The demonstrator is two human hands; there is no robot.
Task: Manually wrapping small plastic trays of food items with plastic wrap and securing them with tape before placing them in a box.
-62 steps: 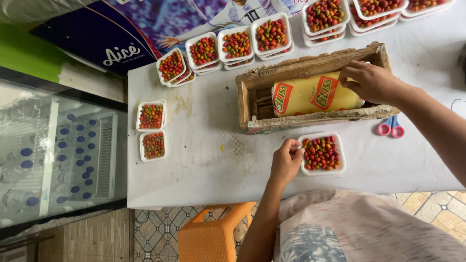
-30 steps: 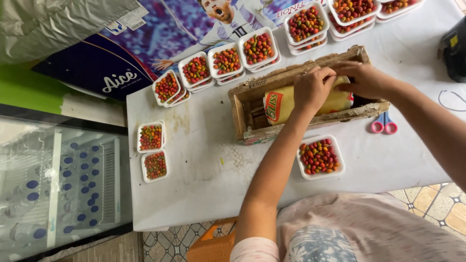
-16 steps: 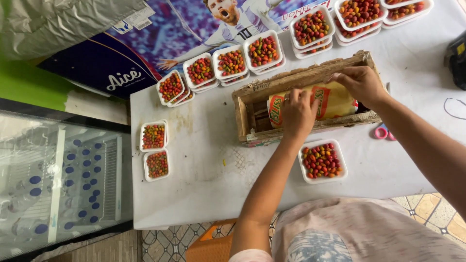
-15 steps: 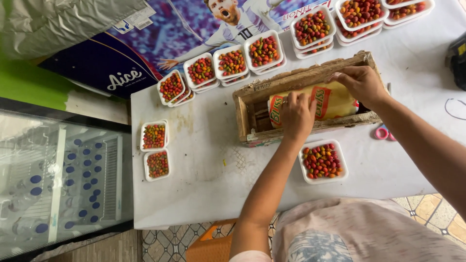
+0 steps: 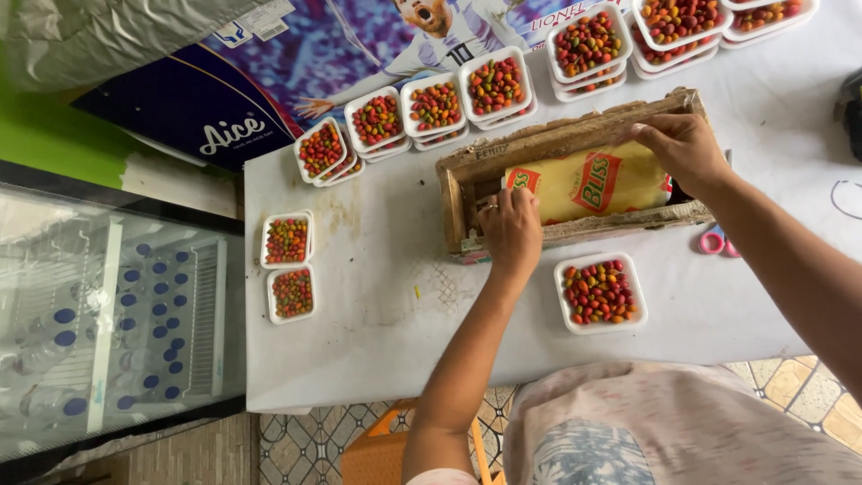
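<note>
A rough wooden box (image 5: pixel 467 171) lies on the white table (image 5: pixel 377 323) with a yellow roll of wrap (image 5: pixel 584 184) inside it. My left hand (image 5: pixel 512 229) rests on the box's near left edge, fingers curled at the roll's left end. At the box's far right end my right hand (image 5: pixel 687 148) presses on the roll. Just in front of the box sits a white tray of small red, orange and green fruits (image 5: pixel 600 293), uncovered.
More filled white trays (image 5: pixel 435 106) line the table's far edge, some stacked at the top right (image 5: pixel 678 22). Two trays (image 5: pixel 287 241) sit at the left. Pink-handled scissors (image 5: pixel 714 241) lie right of the box. A glass-topped freezer (image 5: pixel 108 314) stands to the left.
My left hand rose from the fruit tray to the box and now sits at the roll's left end. My right hand stays at the right end.
</note>
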